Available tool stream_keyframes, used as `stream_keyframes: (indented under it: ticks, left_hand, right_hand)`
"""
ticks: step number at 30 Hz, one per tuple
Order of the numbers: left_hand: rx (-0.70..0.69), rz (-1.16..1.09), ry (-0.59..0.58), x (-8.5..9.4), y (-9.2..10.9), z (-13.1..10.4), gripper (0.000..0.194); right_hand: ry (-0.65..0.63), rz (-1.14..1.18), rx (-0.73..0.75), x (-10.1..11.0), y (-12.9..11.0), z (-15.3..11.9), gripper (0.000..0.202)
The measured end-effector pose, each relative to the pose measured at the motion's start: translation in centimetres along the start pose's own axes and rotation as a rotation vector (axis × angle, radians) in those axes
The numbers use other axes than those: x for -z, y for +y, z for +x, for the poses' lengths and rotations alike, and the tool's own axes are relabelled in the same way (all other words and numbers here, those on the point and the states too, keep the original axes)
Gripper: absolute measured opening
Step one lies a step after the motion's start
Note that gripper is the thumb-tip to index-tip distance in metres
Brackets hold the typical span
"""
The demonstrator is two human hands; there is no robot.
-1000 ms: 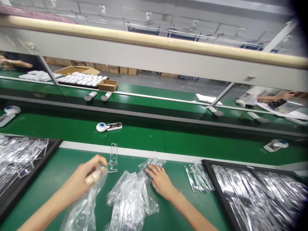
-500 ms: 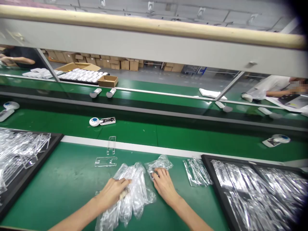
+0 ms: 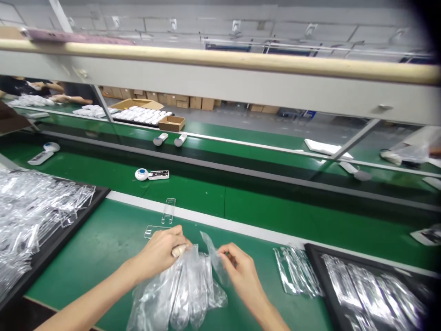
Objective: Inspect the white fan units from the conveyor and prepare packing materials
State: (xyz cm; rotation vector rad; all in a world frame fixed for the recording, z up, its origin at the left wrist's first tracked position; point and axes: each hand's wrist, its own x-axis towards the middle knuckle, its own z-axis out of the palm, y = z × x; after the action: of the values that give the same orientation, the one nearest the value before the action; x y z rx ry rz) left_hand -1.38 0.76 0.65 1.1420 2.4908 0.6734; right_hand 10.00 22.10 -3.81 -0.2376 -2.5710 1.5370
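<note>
A pile of clear plastic bags (image 3: 182,294) lies on the green work surface in front of me. Over its upper left edge, my left hand (image 3: 165,250) is closed, with something pale at its fingertips that I cannot make out. My right hand (image 3: 239,266) pinches a small clear bag (image 3: 215,259) at the pile's right side, and the bag stands partly upright. Two clear plastic frames lie beyond my left hand: one upright frame (image 3: 168,210) and one sideways frame (image 3: 151,231) partly hidden by that hand.
Black trays of clear parts stand at left (image 3: 69,230) and right (image 3: 319,271). A loose group of clear parts (image 3: 298,269) lies beside the right tray. White devices, one with its circuit board showing (image 3: 151,174), rest on the green belt (image 3: 258,202). Other people's arms show at upper left.
The view has shifted left. My right hand has lifted the small bag off the surface and brought it next to the pile. My left hand has moved toward the pile's upper edge.
</note>
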Motion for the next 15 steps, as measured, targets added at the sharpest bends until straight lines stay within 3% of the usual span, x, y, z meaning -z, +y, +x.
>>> stream_keyframes:
  ticks: [6,11,15]
  left_hand:
    - [0.095,-0.212,-0.037,3.0,1.2,-0.2,0.019]
    - [0.073,-0.098,0.017,5.0,2.5,-1.5,0.022]
    - [0.063,-0.170,0.055,6.0,1.5,-1.9,0.018]
  right_hand:
    - [-0.071,0.215,-0.112,0.1,-2.3,1.0,0.021]
    - [-0.106,0.264,-0.072,-1.2,-2.8,2.1,0.023]
    - [-0.160,0.254,-0.032,-2.8,-3.2,3.0,0.020]
